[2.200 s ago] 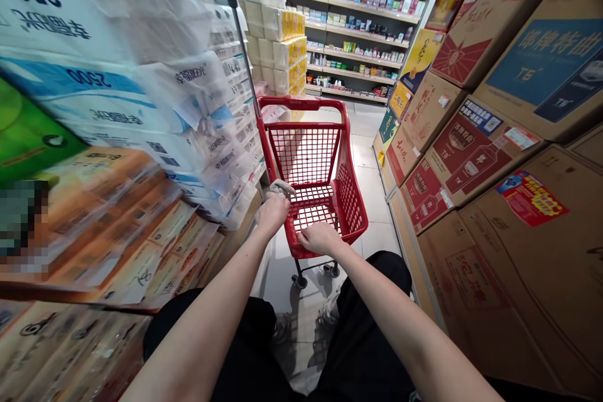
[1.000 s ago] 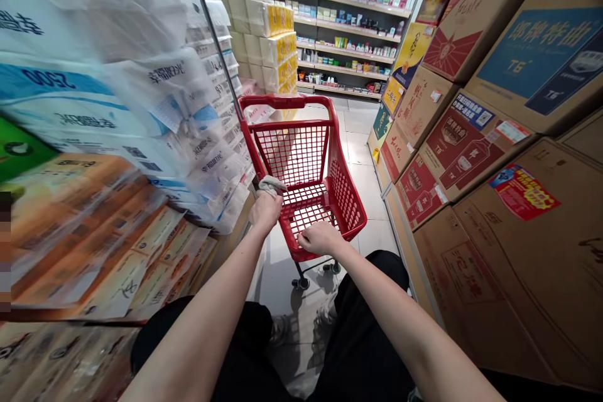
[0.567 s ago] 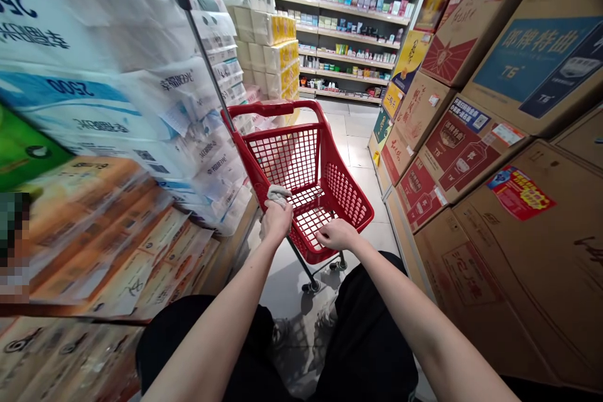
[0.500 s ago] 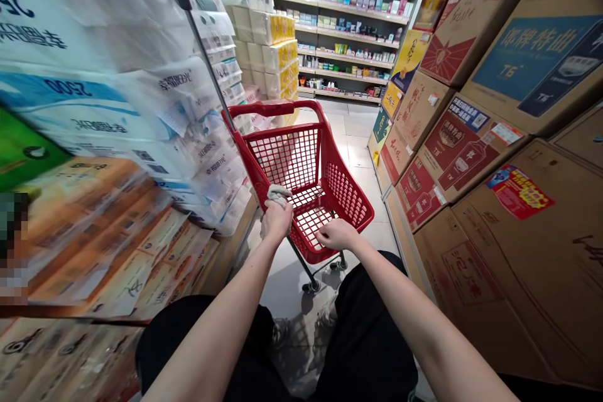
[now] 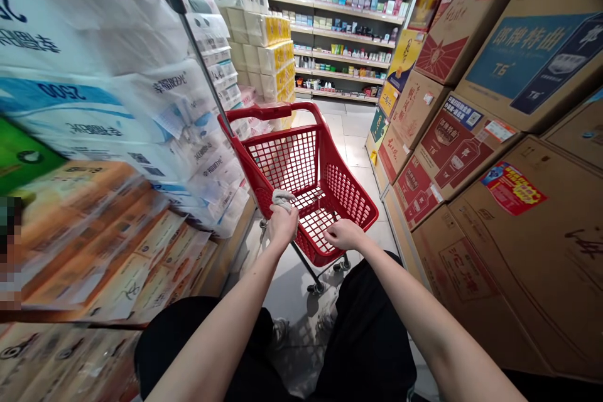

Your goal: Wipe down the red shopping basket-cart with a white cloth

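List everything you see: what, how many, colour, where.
Shopping cart: one, red, centre
Cloth: one, grey, cart's left rim
Pole: one, grey, cart's left
Cartons: several, brown and red, right
White packs: many, white, left
Orange packs: many, orange, lower left
Green item: one, green, left edge
Stacked packs: many, cream, yellow, beyond cart
Shelving: one, pale, stocked, back
Floor: one, pale tiles, centre
Left hand: one, bare, holding cloth
Right hand: one, bare, cart's near rim
Forearms: two, bare, lower centre
Trousers: one pair, black, bottom
Shoes: two, greyish, bottom
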Available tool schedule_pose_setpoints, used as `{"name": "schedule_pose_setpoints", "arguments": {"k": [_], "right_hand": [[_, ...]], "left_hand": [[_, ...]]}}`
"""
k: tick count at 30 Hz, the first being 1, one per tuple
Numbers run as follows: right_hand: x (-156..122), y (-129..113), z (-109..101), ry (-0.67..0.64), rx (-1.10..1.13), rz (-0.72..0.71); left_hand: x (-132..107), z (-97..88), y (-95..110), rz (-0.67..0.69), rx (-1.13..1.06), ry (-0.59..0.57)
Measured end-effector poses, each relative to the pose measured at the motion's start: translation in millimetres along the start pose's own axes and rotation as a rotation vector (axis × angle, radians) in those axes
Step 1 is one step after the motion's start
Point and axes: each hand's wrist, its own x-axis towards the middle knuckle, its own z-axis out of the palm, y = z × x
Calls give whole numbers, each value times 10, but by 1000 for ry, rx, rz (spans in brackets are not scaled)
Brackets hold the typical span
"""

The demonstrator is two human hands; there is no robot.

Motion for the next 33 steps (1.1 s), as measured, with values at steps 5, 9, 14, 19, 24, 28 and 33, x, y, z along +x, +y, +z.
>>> {"name": "schedule_pose_setpoints", "arguments": {"k": [5, 9, 14, 19, 24, 28, 33], "right_hand": [[6, 32, 6, 27, 4, 27], [35, -2, 23, 47, 16, 28], [41, -32, 56, 80, -7, 8], [45, -54, 47, 66, -27, -25], [36, -16, -51, 17, -23, 25], [8, 95, -108, -2, -44, 69], [29, 169, -112, -3, -75, 111]], "left_hand": [[173, -73, 20, 17, 48, -50], [390, -169, 42, 17, 71, -33], [578, -254, 121, -33, 48, 33], [646, -279, 150, -54, 32, 64], [569, -206, 119, -39, 14, 95], [512, -121, 124, -6, 5, 91], [530, -78, 197, -29, -6, 66]]}}
